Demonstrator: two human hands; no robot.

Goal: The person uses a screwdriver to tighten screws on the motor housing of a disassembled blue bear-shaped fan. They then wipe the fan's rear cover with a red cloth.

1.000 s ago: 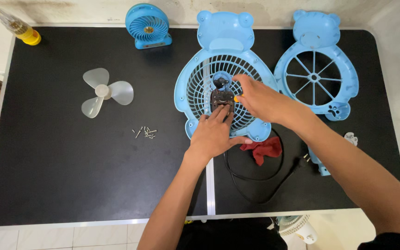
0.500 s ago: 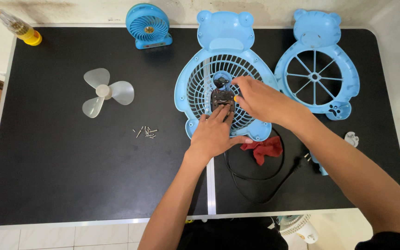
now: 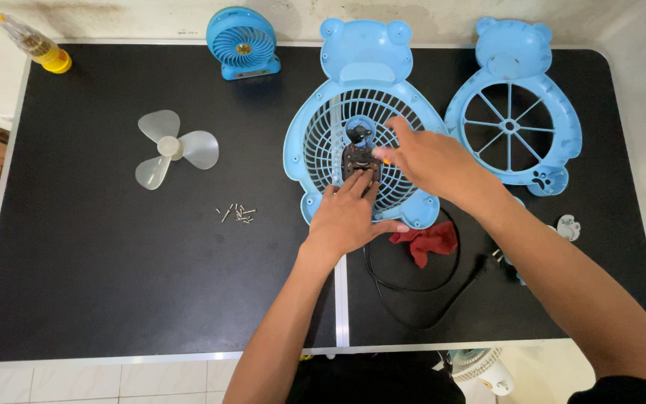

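1. Fan motor (image 3: 360, 158), small and dark, sits at the centre of the blue bear-shaped rear grille (image 3: 315, 142) lying flat on the table (image 3: 114, 284), directly under both hands.
2. Left hand (image 3: 347, 218): fingers extended, tips pressing on the motor's near edge; holds it down rather than gripping.
3. Right hand (image 3: 428, 158): fingers drawn together at the motor's right side, seemingly pinching something small; what it pinches I cannot tell.
4. Just below the right hand: red cloth (image 3: 426, 241) and looped black cord (image 3: 413, 288).
5. Right of the hands, apart: matching front grille (image 3: 555, 142), detached. Well left of the left hand: white fan blade (image 3: 171, 147), off the shaft; loose screws (image 3: 238, 214) in a small heap nearer.
6. Judgement: fan is in pieces, with the blade, front cover and screws all separate. Work stands at the motor mount; everything else remains unjoined.
7. Far edge: small blue desk fan (image 3: 242, 42), yellow-capped bottle (image 3: 35, 46).
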